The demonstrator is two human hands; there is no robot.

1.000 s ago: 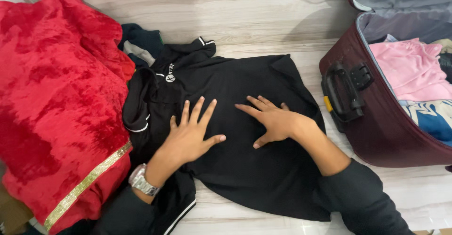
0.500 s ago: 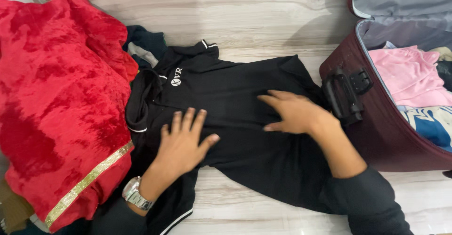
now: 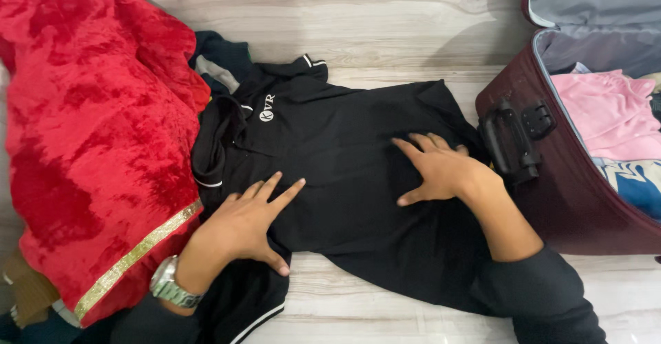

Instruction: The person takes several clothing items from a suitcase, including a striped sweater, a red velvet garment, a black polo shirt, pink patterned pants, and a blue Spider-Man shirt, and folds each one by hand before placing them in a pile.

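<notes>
Both hands slid apart across black polo shirt (image 3: 344, 158): left hand (image 3: 241, 227) toward 7 o'clock, right hand (image 3: 441, 172) toward 3, near maroon suitcase (image 3: 551, 199). Palms flat, fingers spread, gripping nothing; fabric now smoother.

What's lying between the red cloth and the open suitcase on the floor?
In the head view, a black polo shirt lies spread between the red cloth and the maroon suitcase, with the left hand and right hand flat on it.
</notes>
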